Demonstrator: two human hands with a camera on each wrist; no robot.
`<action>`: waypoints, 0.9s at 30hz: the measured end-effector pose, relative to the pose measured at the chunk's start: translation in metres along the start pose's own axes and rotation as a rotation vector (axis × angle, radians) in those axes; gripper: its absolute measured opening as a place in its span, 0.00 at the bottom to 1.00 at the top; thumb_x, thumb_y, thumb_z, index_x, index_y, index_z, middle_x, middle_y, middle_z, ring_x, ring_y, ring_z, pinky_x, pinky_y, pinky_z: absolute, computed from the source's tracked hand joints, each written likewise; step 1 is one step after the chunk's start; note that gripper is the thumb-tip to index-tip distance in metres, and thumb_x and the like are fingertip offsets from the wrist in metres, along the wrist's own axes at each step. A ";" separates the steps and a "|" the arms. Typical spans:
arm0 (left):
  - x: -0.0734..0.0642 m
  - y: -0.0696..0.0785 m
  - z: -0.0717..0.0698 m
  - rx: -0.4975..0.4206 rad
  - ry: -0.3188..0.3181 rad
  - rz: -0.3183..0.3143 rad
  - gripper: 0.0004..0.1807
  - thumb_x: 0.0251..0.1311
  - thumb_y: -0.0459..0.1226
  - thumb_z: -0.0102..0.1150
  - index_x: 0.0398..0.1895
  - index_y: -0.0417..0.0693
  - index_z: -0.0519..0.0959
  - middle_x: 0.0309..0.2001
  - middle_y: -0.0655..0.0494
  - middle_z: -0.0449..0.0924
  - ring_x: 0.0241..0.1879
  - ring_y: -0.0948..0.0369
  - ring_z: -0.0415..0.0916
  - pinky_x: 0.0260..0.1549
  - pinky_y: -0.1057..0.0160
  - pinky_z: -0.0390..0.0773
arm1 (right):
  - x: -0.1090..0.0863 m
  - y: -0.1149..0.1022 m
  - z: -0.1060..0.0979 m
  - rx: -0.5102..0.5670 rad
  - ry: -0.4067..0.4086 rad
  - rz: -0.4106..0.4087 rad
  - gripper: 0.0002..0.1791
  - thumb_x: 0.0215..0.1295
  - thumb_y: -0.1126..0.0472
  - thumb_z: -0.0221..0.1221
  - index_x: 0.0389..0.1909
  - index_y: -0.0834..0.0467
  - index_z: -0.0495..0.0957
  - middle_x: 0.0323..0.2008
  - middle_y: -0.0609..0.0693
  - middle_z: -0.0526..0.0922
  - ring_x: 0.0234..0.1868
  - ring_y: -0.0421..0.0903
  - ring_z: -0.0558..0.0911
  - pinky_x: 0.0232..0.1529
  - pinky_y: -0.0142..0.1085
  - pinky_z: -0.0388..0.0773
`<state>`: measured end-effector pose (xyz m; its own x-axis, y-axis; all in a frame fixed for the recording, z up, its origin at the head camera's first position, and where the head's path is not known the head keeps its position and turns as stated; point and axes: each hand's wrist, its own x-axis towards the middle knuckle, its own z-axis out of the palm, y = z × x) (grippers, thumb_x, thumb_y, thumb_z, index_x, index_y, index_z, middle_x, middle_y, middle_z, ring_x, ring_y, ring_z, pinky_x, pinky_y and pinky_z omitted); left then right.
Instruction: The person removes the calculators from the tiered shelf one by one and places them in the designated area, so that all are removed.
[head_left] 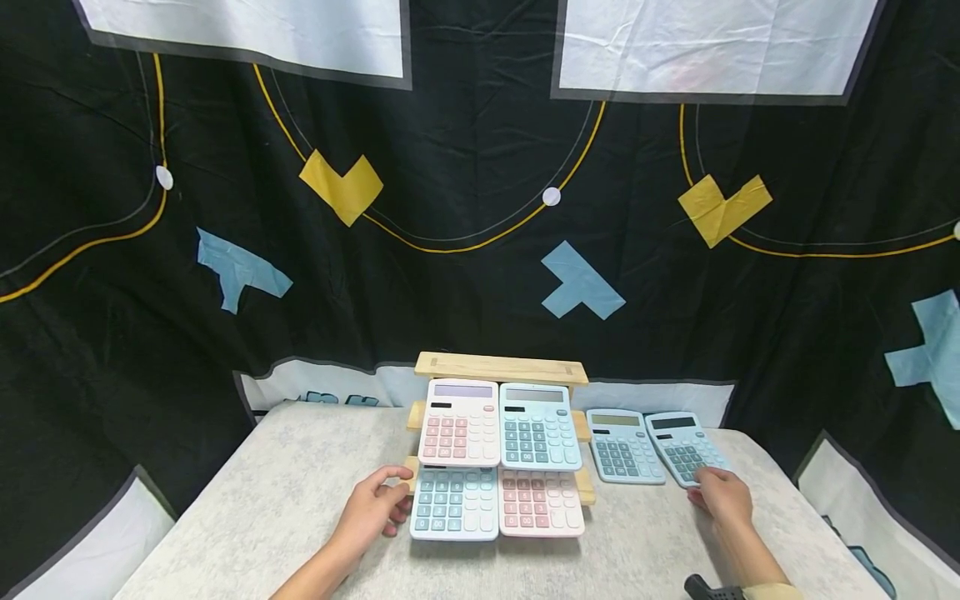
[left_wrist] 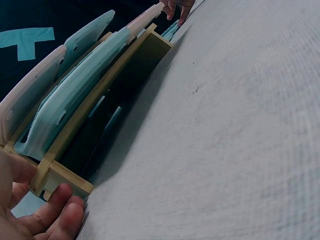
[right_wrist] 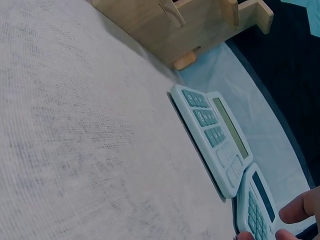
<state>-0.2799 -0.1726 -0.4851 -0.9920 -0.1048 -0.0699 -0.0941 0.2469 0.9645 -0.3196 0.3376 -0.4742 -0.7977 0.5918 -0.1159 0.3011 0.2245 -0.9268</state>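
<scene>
A tiered wooden stand (head_left: 501, 367) holds a pink calculator (head_left: 459, 423) and a light blue one (head_left: 540, 427) above, with another blue calculator (head_left: 454, 503) and another pink one (head_left: 542, 503) below. My left hand (head_left: 375, 504) is at the stand's lower left; in the left wrist view its thumb and fingers close about the wooden corner (left_wrist: 70, 180). To the right, my right hand (head_left: 722, 493) has its fingers at the lower right edge of a blue calculator (head_left: 684, 446) lying on the table. The palm hides that calculator's lower corner. Another blue calculator (right_wrist: 212, 140) lies beside it.
The pale table (head_left: 247, 483) stretches in front of the stand and to both sides. Behind it hangs a black cloth (head_left: 465, 308) with yellow and blue patches. A dark watch strap (head_left: 712, 590) circles the right wrist, next to a beige sleeve.
</scene>
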 end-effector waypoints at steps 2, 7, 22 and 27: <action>0.000 -0.001 0.000 0.000 0.000 0.001 0.15 0.67 0.38 0.55 0.55 0.46 0.79 0.31 0.52 0.83 0.28 0.56 0.79 0.23 0.60 0.79 | -0.001 0.000 0.001 -0.002 -0.002 -0.004 0.31 0.65 0.62 0.49 0.64 0.78 0.64 0.50 0.71 0.75 0.24 0.39 0.81 0.26 0.29 0.80; 0.000 -0.001 0.000 -0.001 0.001 0.002 0.16 0.67 0.38 0.55 0.55 0.46 0.79 0.31 0.52 0.83 0.28 0.56 0.78 0.23 0.60 0.79 | -0.004 -0.002 0.007 0.003 0.000 0.001 0.30 0.64 0.62 0.49 0.63 0.78 0.65 0.51 0.72 0.75 0.24 0.39 0.82 0.24 0.28 0.79; -0.002 0.001 0.000 0.004 0.004 0.003 0.16 0.68 0.39 0.55 0.56 0.46 0.79 0.30 0.52 0.83 0.27 0.56 0.78 0.23 0.59 0.79 | -0.012 -0.002 0.016 0.020 -0.053 -0.006 0.30 0.64 0.63 0.47 0.64 0.77 0.64 0.55 0.73 0.72 0.25 0.39 0.83 0.27 0.30 0.82; -0.001 0.000 0.000 0.001 0.002 -0.007 0.16 0.68 0.39 0.55 0.56 0.46 0.79 0.31 0.52 0.83 0.28 0.56 0.78 0.23 0.60 0.79 | -0.016 -0.002 0.020 0.064 -0.101 0.005 0.32 0.61 0.65 0.46 0.65 0.78 0.63 0.56 0.73 0.70 0.26 0.40 0.84 0.32 0.32 0.85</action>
<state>-0.2791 -0.1722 -0.4847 -0.9911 -0.1089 -0.0761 -0.1012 0.2473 0.9636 -0.3180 0.3122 -0.4771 -0.8459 0.5110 -0.1526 0.2736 0.1702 -0.9467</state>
